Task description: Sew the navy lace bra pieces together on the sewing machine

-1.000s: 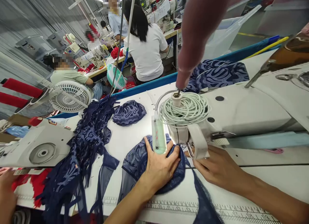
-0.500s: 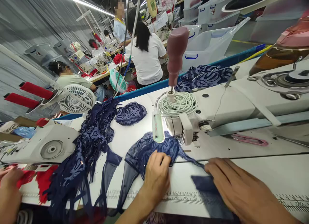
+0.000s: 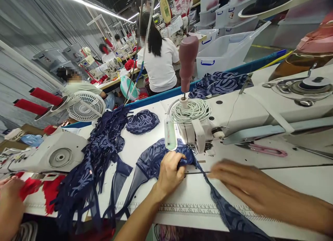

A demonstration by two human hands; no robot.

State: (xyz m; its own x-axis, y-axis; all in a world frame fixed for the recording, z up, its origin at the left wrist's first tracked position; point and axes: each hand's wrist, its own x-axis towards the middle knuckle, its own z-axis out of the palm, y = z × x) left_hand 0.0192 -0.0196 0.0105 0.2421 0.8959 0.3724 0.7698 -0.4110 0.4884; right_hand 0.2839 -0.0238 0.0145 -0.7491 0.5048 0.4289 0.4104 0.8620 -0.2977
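Observation:
My left hand [image 3: 171, 170] is closed on a navy lace garment piece [image 3: 152, 157], bunching its cupped part just left of the sewing machine's needle area [image 3: 194, 147]. From there a narrow navy strip [image 3: 217, 196] runs down over the table's front edge. To the right of that strip is my right hand [image 3: 241, 187], smeared by motion, palm down with its fingers stretched out and nothing visibly held. Some of the lace is hidden behind my left fingers and the pale green plate [image 3: 170, 135] on the machine.
A tangled pile of navy lace pieces [image 3: 101, 147] and a separate lace cup [image 3: 143, 122] lie left. Pink-handled snips [image 3: 269, 149] rest by the machine arm. A maroon-handled tool [image 3: 188, 60] stands in coiled cord [image 3: 191, 111]. Another person's hand [image 3: 10, 196] is at far left, near red fabric.
My right hand has lifted off the strip and lies flatter, its fingers straighter. The strip now stretches down to the right. My left hand has moved slightly up toward the needle.

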